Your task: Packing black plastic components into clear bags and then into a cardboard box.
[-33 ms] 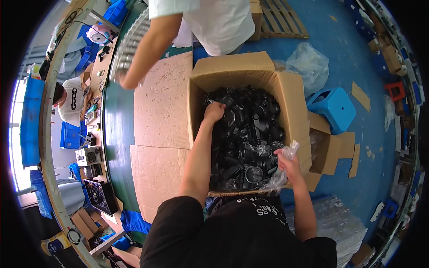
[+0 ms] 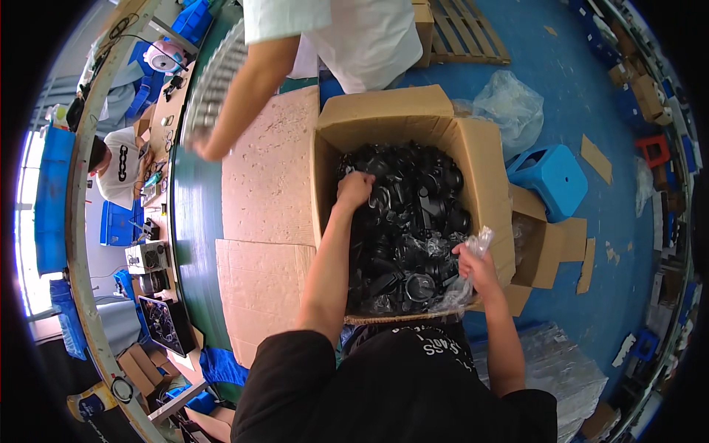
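Observation:
In front of me stands an open cardboard box point(image 2: 484, 173), filled with black plastic devices point(image 2: 413, 214) that have round, lens-like parts. A clear plastic bag point(image 2: 459, 294) lines it and partly covers them. My right hand point(image 2: 478, 267) is closed round a bunched-up end of this bag at the box's right side. Over the upper left of the pile, my left hand point(image 2: 356, 190) has its fingers curled down against the black devices. What those fingers grip, if anything, is hidden.
Flat cardboard point(image 2: 269, 170) lies left of the box. A co-worker's arm point(image 2: 247, 92) reaches past it, holding a pale ridged tray point(image 2: 214, 85). To the right are a blue stool point(image 2: 550, 179), a smaller open carton point(image 2: 538, 251) and a crumpled plastic bag point(image 2: 509, 111). A pallet point(image 2: 469, 29) lies beyond.
The co-worker's forearm and the tray have shifted slightly nearer. My left hand has dipped a little, while my right hand keeps its hold on the bag.

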{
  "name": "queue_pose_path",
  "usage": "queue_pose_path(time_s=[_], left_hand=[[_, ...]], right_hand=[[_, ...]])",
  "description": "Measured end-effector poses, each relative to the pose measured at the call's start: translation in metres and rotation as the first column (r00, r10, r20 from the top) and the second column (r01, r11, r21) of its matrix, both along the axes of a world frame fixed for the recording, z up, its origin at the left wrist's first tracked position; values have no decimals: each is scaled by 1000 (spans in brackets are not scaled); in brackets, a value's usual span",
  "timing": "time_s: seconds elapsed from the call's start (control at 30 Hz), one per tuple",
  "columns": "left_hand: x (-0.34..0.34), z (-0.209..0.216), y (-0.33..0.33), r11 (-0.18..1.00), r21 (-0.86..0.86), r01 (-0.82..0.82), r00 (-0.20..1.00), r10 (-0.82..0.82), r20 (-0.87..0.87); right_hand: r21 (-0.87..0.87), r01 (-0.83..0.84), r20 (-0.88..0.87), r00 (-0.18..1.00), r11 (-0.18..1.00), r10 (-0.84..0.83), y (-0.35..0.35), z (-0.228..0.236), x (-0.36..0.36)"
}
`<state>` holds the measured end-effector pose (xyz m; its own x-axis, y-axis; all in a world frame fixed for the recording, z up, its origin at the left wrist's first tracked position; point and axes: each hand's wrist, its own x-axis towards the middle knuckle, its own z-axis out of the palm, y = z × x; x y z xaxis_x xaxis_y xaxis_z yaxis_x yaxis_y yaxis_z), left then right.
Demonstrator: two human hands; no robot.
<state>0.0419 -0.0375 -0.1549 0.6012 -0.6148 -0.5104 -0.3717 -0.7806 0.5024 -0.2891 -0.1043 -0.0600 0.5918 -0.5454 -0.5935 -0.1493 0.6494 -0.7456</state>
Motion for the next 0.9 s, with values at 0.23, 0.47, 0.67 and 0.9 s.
queue_pose_path(time_s=[0.23,0.47,0.67,0.9], left_hand=[[-82,72,58,569,-805,-168,982,167,-87],[-87,131,62,437,-620,-652,631,-140,-763],[-95,139,41,496,-868,8,902,-378,-208],[-14,2,-20,806,-584,-97,978,186,94]], right_hand=[[-255,-46,8,999,966,50,-13,12,60],[-639,-235,163,889,733,428,-18,24,121],[-509,-396,146,835,764,530,-4,30,82],[-279,17,95,995,960,10,15,9,-17]])
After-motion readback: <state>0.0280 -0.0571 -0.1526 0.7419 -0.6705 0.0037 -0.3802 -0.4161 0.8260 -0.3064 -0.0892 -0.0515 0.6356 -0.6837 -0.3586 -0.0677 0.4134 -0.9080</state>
